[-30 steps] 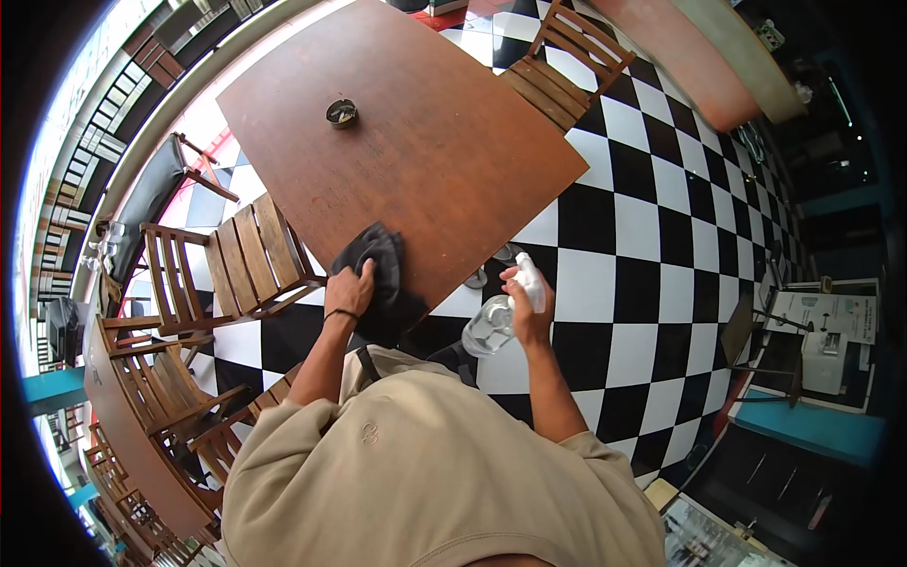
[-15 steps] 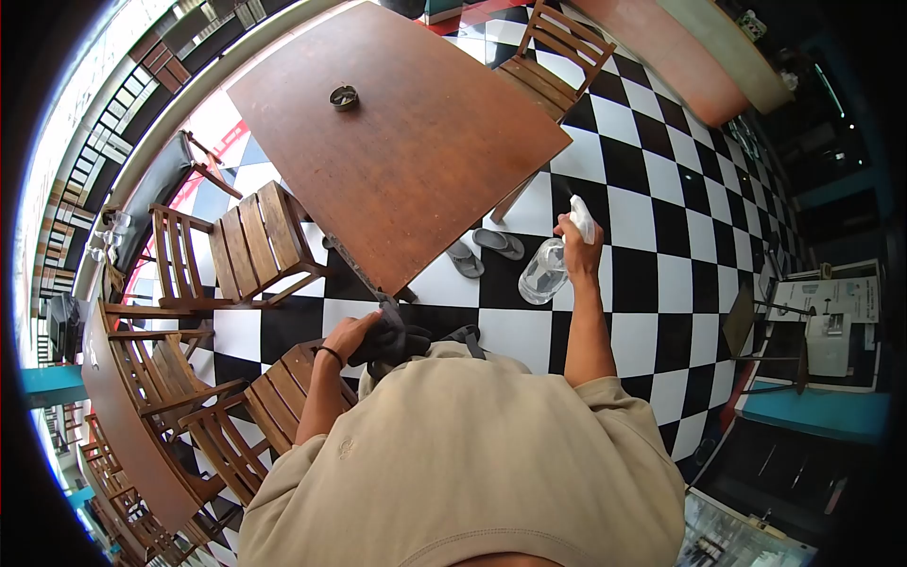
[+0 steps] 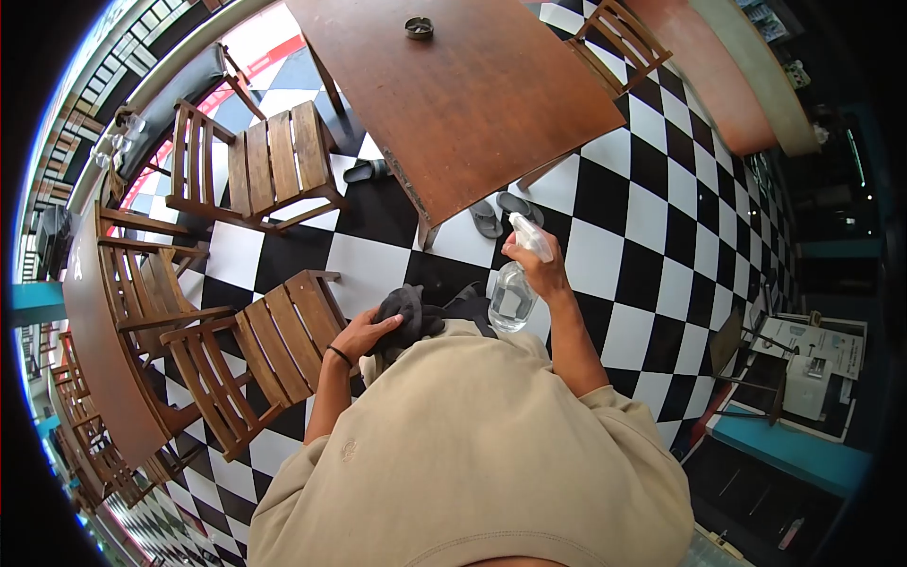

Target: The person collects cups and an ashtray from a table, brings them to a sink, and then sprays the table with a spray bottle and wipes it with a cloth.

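Observation:
In the head view, my right hand (image 3: pixel 539 269) is wrapped round the neck of a clear spray bottle (image 3: pixel 511 300) with a white trigger head, held in front of my body. Liquid shows inside the bottle. My left hand (image 3: pixel 362 334) grips a dark grey cloth (image 3: pixel 403 317), bunched up near my waist. Beyond both hands stands a brown wooden table (image 3: pixel 472 104), its near corner a short way ahead of the cloth. A dark ashtray (image 3: pixel 419 28) sits on the tabletop.
Slatted wooden chairs stand to the left, one close (image 3: pixel 283 340) and one farther off (image 3: pixel 274 161). Another chair (image 3: pixel 619 47) is at the table's far right. Grey sandals (image 3: pixel 487 220) and a dark slide sandal (image 3: pixel 365 171) lie on the checkered floor. A second long table (image 3: pixel 104 350) runs along the left.
My right hand has brought the spray bottle inward, closer to my body. The cloth has come away from the table corner with my left hand. The view has shifted, so the table sits farther up and right.

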Motion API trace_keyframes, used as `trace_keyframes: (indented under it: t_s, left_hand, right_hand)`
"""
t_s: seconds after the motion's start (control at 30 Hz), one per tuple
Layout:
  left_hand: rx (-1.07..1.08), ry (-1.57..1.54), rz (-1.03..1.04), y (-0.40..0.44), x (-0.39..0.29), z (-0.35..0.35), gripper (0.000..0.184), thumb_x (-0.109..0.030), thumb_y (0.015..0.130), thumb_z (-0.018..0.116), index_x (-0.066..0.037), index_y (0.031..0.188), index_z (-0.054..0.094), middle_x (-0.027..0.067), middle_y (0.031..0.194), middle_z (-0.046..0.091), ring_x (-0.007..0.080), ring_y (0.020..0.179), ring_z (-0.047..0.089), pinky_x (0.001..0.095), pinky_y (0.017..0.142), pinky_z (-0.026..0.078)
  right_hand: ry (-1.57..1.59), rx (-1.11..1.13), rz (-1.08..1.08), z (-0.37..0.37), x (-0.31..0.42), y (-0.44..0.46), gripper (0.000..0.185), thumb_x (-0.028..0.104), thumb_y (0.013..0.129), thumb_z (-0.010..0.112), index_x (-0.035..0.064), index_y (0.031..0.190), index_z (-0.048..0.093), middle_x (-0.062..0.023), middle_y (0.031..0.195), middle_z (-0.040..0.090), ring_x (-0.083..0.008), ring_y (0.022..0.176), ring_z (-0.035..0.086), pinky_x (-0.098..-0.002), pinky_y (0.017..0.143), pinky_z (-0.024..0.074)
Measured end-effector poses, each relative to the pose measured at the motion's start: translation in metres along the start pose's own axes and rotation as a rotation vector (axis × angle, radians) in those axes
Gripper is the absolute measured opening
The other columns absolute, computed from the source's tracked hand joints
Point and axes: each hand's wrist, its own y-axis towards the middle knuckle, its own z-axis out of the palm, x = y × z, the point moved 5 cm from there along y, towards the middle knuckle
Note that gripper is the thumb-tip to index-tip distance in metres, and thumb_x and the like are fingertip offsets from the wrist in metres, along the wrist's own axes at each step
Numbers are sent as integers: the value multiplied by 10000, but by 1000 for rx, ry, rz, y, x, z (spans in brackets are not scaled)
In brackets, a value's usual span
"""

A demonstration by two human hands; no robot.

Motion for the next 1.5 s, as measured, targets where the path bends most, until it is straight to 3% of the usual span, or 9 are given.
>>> trace_keyframes:
  t_s: [0.1,0.43,0.73,0.87,0.9,1.17,1.3,1.4,1.5]
  left_hand:
    - [-20,-10,51,-11,3,-5,605,-396,899,730,20,1312,582,85,1155,671,157,1023,635,288,950,492]
    - [-129,2,90,-5,-2,-3,552,-386,897,738,17,1256,622,74,1098,678,146,973,635,286,901,502]
    - [-311,-170,199,29,-54,34,509,-327,923,707,31,1269,599,79,1131,672,148,997,625,295,924,494]
    - [-344,-217,202,62,-86,72,497,-319,926,706,19,1272,592,79,1133,670,152,1007,624,297,923,495]
    - [-355,-231,196,70,-91,83,495,-319,926,705,17,1271,593,78,1133,670,153,1009,624,296,924,495]
    - [-479,-311,140,95,-136,151,463,-324,942,691,19,1244,620,59,1107,671,133,979,610,287,902,498]
    - [-530,-287,138,89,-147,167,455,-319,954,678,28,1245,627,56,1099,675,129,962,614,274,889,499]
    - [-593,-237,210,70,-172,164,425,-299,964,663,33,1229,636,60,1070,680,128,943,620,264,866,505]
    - [-689,-201,295,43,-187,147,398,-286,966,655,29,1209,640,76,1058,684,139,943,631,263,877,510]
  right_hand:
    - [-107,169,-21,24,12,-2,252,260,776,654,13,825,640,-134,744,659,-261,675,625,-358,681,488]
    - [-169,-42,-229,25,46,44,222,200,759,643,-7,833,615,-198,774,670,-360,724,671,-415,696,524]
    - [-124,-225,-176,-96,11,152,219,216,747,631,0,779,652,-160,693,657,-306,678,661,-400,678,503]
    - [-57,-338,-150,-174,-8,194,221,218,743,640,-2,754,655,-122,665,649,-254,637,645,-378,656,500]
    - [-89,-322,-167,-193,-18,207,249,263,766,622,17,732,639,-61,641,608,-179,631,588,-336,656,463]
    - [-121,-304,-91,-303,-40,270,241,267,773,621,27,778,643,-67,666,606,-197,670,594,-349,663,454]
    - [-97,-236,-161,-296,-48,285,247,235,768,645,-9,803,640,-130,694,650,-257,658,650,-380,663,498]
    - [-132,-57,-193,-265,-53,282,224,240,790,651,19,821,643,-94,751,664,-208,659,628,-355,629,485]
    - [-28,54,-370,-200,-23,261,170,160,778,690,14,850,640,-151,797,667,-310,714,669,-397,689,529]
